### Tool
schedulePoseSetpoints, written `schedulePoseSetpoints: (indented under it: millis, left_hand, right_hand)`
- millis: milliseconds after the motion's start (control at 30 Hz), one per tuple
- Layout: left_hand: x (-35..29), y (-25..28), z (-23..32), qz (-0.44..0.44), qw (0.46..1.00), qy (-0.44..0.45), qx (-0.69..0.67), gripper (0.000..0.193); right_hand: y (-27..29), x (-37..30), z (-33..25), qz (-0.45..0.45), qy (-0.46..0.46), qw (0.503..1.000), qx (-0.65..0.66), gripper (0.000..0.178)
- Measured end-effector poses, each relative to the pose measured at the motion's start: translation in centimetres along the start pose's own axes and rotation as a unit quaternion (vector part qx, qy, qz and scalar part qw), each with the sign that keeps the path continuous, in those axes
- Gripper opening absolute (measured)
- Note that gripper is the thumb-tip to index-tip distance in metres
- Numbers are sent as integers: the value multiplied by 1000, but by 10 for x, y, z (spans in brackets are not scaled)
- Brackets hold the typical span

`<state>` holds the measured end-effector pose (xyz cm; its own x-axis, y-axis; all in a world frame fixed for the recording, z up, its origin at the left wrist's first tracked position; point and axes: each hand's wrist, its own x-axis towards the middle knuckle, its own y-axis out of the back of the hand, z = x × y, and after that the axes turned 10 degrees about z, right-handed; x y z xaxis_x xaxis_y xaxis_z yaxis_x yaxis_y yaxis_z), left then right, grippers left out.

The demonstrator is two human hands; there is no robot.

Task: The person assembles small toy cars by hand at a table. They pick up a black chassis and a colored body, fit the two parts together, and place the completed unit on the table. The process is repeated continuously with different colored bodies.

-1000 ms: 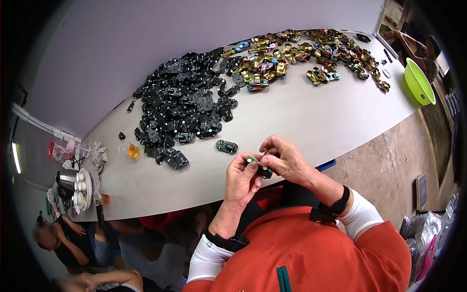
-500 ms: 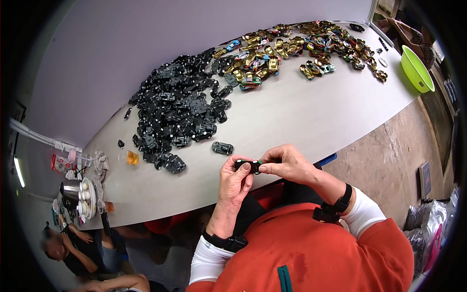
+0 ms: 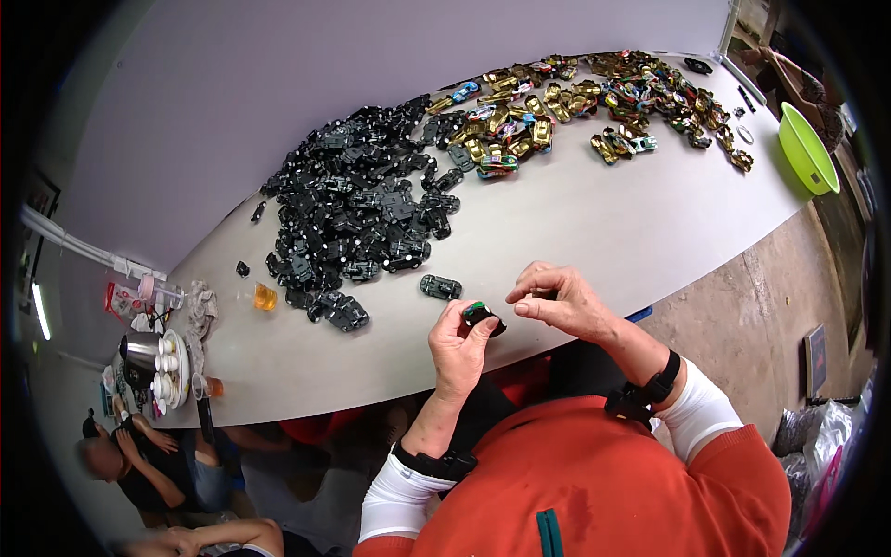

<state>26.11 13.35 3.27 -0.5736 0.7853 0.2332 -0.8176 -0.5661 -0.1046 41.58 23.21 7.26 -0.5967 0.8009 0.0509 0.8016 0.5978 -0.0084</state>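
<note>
My left hand point(image 3: 458, 357) is closed on a small toy car point(image 3: 484, 319) with a black underside and a green patch showing, just over the table's near edge. Thumb and fingers pinch it, hiding part of its body. To its right, my right hand point(image 3: 562, 302) is apart from the car, its fingers loosely bent and the thumb a little away from them. I see nothing held in it. On the tabletop just beyond my left hand lies a single dark car base point(image 3: 440, 287).
A large heap of black car bases point(image 3: 362, 200) covers the table's left middle. Gold and coloured car bodies point(image 3: 506, 135) lie along the far side. A green basin point(image 3: 807, 148) stands far right; a cup of amber liquid point(image 3: 264, 297) and a tray point(image 3: 181, 371) are left. Another person point(image 3: 148, 464) sits lower left.
My right hand has let go of the toy car and drawn off slightly up and right. In my left hand the car has been tilted. The whole view has shifted a little.
</note>
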Motion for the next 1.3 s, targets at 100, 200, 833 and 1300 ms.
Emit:
schedulePoseSetpoints:
  millis: [100, 200, 833, 1300]
  left_hand:
    - [-3, -2, 9, -73, 995, 20, 71, 14]
    - [-2, -1, 14, -90, 982, -38, 161, 18]
    - [19, 12, 15, 60, 912, 352, -201, 13]
    - [9, -6, 8, 103, 934, 294, -173, 12]
  right_hand:
    - [-5, 8, -9, -34, 49, 993, -98, 19]
    - [-7, 12, -12, -73, 27, 989, -128, 19]
    - [-9, -18, 0, -11, -125, 992, -8, 23]
    - [-20, -15, 14, 17, -147, 988, 30, 14]
